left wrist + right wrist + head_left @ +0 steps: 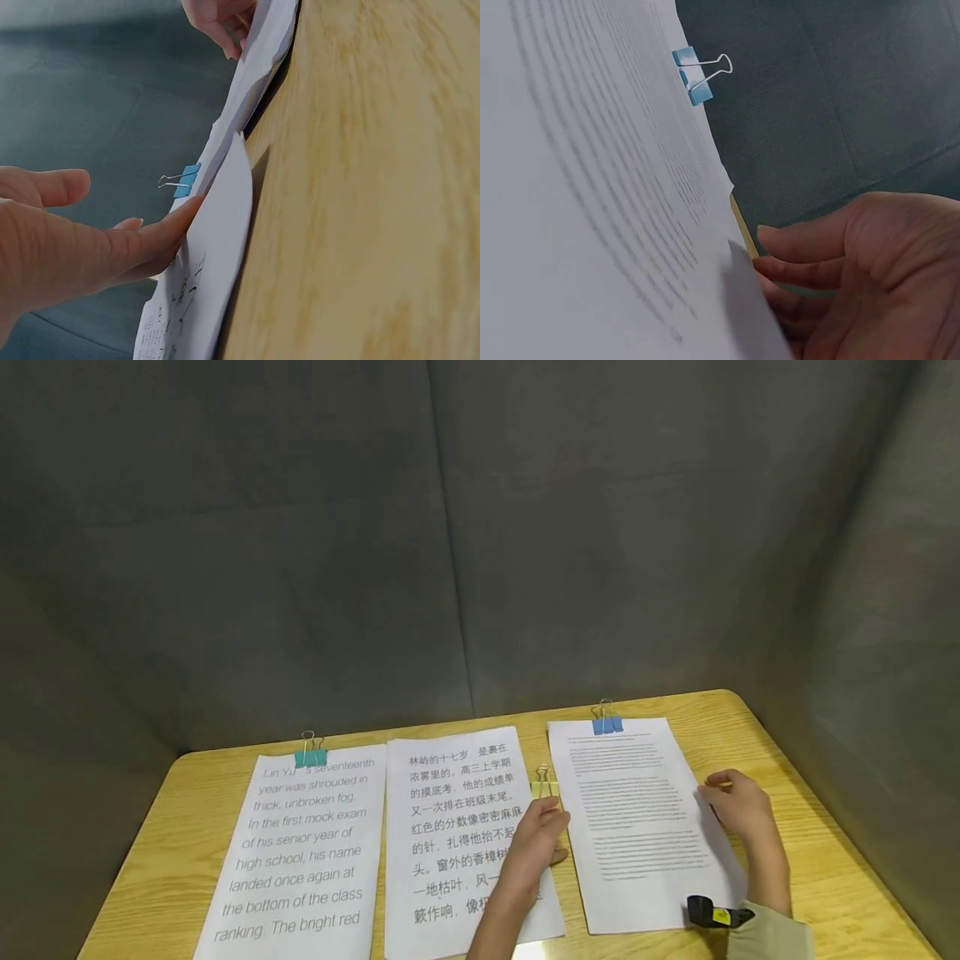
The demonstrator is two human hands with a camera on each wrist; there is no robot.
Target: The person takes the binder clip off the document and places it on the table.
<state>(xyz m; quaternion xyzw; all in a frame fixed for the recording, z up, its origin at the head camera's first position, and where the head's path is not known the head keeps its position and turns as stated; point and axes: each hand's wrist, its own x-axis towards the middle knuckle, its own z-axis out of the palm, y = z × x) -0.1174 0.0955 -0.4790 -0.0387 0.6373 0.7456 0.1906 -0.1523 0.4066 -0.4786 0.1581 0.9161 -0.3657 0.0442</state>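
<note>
A stack of finely printed paper [630,827], with a blue binder clip [607,725] at its top edge, lies between my two hands. My left hand [531,847] reaches to its left edge, fingers extended and thumb apart, over the right side of the stack with Chinese print [457,827]. Just beyond those fingertips lies a yellow binder clip [545,788]. At the right edge of the finely printed stack is my right hand [741,806]; in the right wrist view its fingertips [774,266] are right at the paper's side, with the thumb above them.
Farther left is a stack with large English print [300,860], held by a teal binder clip [311,755]. All of it lies on a wooden table [150,852]. Dark grey cloth [337,568] rises behind the table and along its right side.
</note>
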